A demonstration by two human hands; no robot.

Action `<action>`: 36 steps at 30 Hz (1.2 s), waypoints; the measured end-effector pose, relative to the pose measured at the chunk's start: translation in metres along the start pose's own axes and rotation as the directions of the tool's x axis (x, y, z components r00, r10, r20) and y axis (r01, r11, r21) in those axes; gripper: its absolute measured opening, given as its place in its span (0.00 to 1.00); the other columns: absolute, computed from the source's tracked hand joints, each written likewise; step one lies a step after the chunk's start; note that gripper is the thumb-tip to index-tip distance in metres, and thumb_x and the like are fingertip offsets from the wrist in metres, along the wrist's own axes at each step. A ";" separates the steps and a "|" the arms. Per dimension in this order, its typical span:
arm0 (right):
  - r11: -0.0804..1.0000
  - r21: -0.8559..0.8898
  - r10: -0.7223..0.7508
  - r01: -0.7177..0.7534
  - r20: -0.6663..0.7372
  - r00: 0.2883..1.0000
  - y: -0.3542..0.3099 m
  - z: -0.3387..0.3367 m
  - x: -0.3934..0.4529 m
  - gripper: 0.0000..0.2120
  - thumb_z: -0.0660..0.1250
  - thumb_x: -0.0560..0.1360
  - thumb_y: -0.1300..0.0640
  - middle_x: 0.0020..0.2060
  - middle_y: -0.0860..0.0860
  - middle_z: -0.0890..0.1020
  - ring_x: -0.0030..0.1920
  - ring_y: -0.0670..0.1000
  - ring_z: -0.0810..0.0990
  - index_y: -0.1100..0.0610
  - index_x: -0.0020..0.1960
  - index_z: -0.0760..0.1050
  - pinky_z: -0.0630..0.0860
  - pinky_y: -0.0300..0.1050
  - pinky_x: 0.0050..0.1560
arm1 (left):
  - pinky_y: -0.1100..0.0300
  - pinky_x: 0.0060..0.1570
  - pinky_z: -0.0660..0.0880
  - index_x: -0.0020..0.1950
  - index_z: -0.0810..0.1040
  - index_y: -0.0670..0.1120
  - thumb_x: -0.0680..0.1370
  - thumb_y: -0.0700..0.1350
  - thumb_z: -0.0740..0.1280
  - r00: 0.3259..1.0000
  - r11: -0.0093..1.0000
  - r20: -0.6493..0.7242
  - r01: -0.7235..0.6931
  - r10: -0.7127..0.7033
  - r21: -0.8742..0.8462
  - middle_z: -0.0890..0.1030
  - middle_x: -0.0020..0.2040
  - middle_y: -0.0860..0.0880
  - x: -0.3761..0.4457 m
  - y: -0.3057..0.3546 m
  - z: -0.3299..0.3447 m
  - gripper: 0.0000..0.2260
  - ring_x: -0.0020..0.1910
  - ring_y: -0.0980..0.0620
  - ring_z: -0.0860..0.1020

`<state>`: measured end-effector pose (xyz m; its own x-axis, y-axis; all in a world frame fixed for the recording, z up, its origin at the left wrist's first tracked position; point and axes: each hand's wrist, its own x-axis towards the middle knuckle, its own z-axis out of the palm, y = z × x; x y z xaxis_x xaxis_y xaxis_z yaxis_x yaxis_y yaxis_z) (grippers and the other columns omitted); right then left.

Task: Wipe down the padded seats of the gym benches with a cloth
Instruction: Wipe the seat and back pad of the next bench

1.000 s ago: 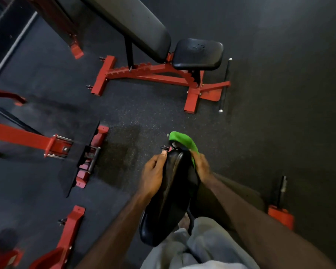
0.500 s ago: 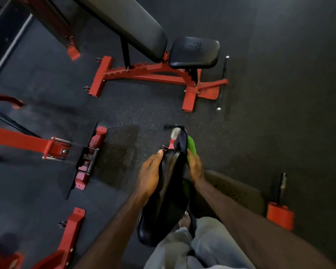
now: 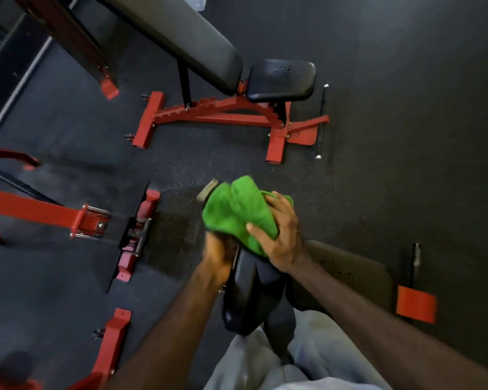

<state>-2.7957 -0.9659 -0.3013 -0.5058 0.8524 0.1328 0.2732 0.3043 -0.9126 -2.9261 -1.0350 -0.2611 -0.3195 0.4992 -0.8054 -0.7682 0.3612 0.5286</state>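
We see the right hand gripping a green cloth atop a black pad; the blurred left hand holds the pad's edge.

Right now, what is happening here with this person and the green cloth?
A person is cleaning gym equipment. The right hand grips a bunched green cloth and presses it over the top end of a black pad standing close in front of them. The left hand holds the pad's left edge; it is blurred. Farther off, a red-framed bench with a black seat stands on the dark floor, with nobody touching it.
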 end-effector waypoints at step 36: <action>0.956 -0.266 0.103 -0.124 -0.093 0.990 -0.040 0.062 -0.172 0.62 0.73 0.69 0.28 0.84 0.51 0.45 0.83 0.47 0.43 0.52 0.83 0.38 0.44 0.42 0.81 | 0.50 0.54 0.80 0.57 0.84 0.37 0.77 0.50 0.67 0.952 0.817 0.306 -0.170 -0.009 0.552 0.85 0.55 0.37 -0.062 0.006 -0.058 0.18 0.49 0.43 0.83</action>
<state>-2.7705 -1.1508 -0.3113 -0.3972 0.9148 0.0737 0.5416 0.2985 -0.7859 -2.9430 -1.1095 -0.2235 -0.1274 0.7131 -0.6894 -0.2668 0.6448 0.7163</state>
